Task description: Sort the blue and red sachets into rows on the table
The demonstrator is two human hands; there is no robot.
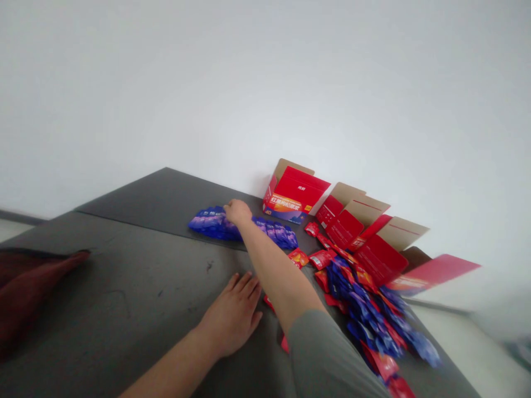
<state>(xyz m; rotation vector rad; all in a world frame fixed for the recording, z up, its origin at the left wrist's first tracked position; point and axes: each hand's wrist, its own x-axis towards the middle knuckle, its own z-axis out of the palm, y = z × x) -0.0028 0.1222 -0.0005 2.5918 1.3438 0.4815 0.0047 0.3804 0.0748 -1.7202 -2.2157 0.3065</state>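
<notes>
My left hand (232, 314) lies flat on the dark tabletop, its fingers stretched out and nothing in them. Farther forward, my right hand (238, 211) reaches over a row of overlapping blue pouches (209, 222). Its fingers are closed at the upper edge of a blue pouch (229, 228) in the middle of that row; the fingertips are partly hidden. The right forearm crosses in front of several red pouches (298, 257). To the right spreads a loose heap of blue pouches (365, 309) mixed with red ones.
Against the white wall stands a printed red carton (296, 193). More red cartons with raised flaps, among them an open carton (381, 257), line up toward the right table edge. A dark red cloth-like item (37, 293) lies at the left on the table (136, 265).
</notes>
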